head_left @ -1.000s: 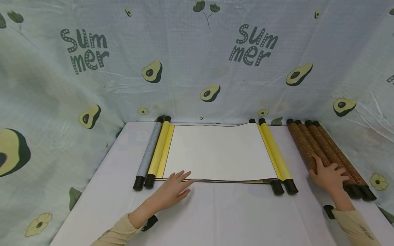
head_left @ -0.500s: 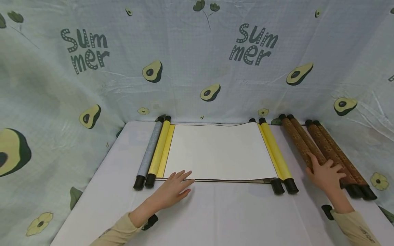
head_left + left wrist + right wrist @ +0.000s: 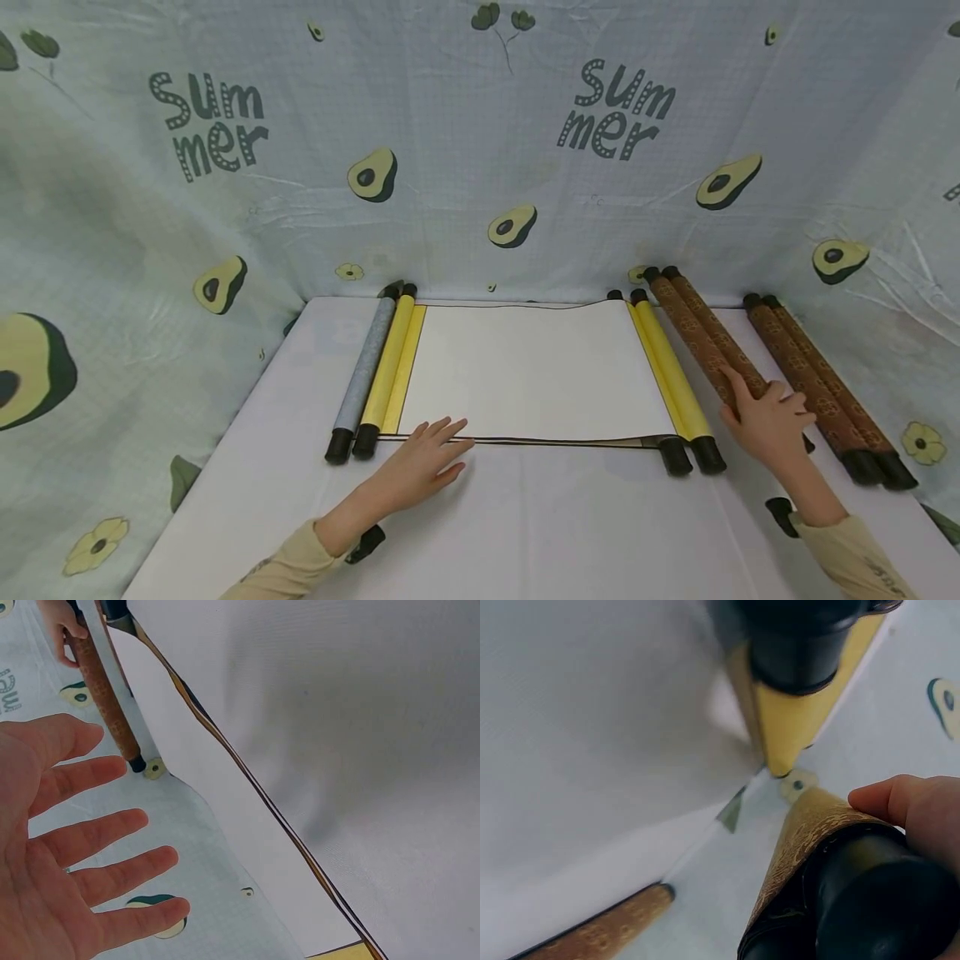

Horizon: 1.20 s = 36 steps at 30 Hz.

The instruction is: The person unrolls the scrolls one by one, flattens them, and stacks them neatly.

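Two brown patterned rolls, side by side and capped in black, are gripped near their close end by the right hand, its thumb on one side and the fingers curled over the other. The pair lies between a yellow roll and a second brown pair, nearer the yellow one, with its far caps showing against the printed backdrop (whether it is clear of the table is hard to tell).

The left hand holds nothing; its fingers are straight and spread apart, above the near edge of a white sheet. Contact between the fingertips and that edge cannot be made out.

The sheet is laid out flat across the middle of the table, its near border dark and slightly wavy. Yellow bands finish both of its ends, with a yellow roll beside each; just outside the left yellow roll lies a grey roll, also with black caps. The second brown pair rests toward the table's right side, its two rolls alongside each other. Beige sleeves cover both forearms, and the backdrop carries avocados, flowers and the word "summer".
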Each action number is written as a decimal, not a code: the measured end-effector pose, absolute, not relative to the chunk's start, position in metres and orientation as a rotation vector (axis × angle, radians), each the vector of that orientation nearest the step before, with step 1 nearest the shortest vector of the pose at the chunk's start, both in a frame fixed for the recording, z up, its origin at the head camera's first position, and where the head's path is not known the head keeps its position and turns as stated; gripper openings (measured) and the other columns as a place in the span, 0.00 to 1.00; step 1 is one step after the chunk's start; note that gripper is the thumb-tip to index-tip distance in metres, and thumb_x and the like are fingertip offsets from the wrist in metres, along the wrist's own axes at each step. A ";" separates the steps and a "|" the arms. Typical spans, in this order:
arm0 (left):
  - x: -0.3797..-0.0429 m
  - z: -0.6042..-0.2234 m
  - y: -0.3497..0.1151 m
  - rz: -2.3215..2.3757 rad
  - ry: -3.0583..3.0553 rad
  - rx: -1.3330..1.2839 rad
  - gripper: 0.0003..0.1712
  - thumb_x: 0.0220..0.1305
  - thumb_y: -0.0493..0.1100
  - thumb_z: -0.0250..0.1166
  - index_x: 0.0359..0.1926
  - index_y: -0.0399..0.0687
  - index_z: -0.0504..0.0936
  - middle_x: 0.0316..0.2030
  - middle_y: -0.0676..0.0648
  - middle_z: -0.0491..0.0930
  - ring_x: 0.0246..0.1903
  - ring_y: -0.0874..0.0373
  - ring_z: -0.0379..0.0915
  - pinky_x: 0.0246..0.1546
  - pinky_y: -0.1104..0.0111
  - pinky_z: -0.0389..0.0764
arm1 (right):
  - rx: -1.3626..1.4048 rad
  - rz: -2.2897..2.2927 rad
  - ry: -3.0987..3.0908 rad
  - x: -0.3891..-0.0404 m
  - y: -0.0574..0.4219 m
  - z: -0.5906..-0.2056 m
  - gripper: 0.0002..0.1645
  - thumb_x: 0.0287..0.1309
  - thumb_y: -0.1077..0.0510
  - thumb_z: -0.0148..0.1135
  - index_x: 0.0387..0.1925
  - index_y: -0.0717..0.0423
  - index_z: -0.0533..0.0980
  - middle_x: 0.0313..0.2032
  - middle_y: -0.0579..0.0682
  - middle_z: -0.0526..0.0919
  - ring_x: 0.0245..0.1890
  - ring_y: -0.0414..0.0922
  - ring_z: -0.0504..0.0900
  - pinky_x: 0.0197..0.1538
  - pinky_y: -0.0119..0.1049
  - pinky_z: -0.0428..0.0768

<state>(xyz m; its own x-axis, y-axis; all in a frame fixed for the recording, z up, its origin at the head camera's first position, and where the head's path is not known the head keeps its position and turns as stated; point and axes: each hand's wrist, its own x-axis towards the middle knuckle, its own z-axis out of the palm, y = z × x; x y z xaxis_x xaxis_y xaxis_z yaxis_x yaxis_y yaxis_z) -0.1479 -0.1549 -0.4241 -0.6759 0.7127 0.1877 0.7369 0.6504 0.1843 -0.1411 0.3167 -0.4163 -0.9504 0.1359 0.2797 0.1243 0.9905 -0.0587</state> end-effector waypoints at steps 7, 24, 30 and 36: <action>-0.147 -0.425 -0.156 -0.376 -2.755 -1.212 0.18 0.60 0.46 0.57 0.52 0.49 0.75 0.57 0.41 0.69 0.57 0.42 0.63 0.53 0.47 0.66 | -0.081 -0.028 -2.816 -0.140 0.295 -0.410 0.40 0.52 0.54 0.56 0.64 0.42 0.50 0.37 0.82 0.59 0.32 0.78 0.59 0.24 0.65 0.59; -0.146 -0.426 -0.157 -0.373 -2.772 -1.214 0.18 0.60 0.45 0.57 0.52 0.48 0.75 0.57 0.42 0.69 0.58 0.42 0.63 0.53 0.47 0.66 | 0.265 -0.153 -2.635 -0.139 0.225 -0.418 0.37 0.43 0.52 0.63 0.58 0.41 0.61 0.37 0.73 0.66 0.26 0.66 0.66 0.18 0.49 0.59; -0.146 -0.426 -0.157 -0.374 -2.767 -1.208 0.18 0.60 0.46 0.57 0.51 0.48 0.75 0.57 0.42 0.69 0.57 0.42 0.64 0.52 0.47 0.66 | 0.325 -0.134 -2.633 -0.142 0.199 -0.422 0.35 0.45 0.51 0.61 0.58 0.40 0.63 0.37 0.71 0.68 0.28 0.64 0.67 0.20 0.49 0.61; -0.145 -0.427 -0.157 -0.335 -2.779 -1.197 0.18 0.60 0.47 0.57 0.51 0.49 0.76 0.57 0.43 0.69 0.57 0.42 0.64 0.53 0.48 0.66 | 0.393 -0.145 -2.628 -0.146 0.176 -0.427 0.35 0.44 0.49 0.64 0.56 0.40 0.64 0.37 0.69 0.68 0.28 0.63 0.68 0.21 0.50 0.65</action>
<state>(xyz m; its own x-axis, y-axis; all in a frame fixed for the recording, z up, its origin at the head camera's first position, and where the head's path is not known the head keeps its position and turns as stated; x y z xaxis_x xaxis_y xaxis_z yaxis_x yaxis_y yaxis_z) -0.1454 -0.1573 -0.4270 -0.6865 0.7056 0.1753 0.7271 0.6671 0.1623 -0.1460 0.1760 -0.4269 -0.8458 -0.3006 0.4407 -0.2503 0.9532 0.1697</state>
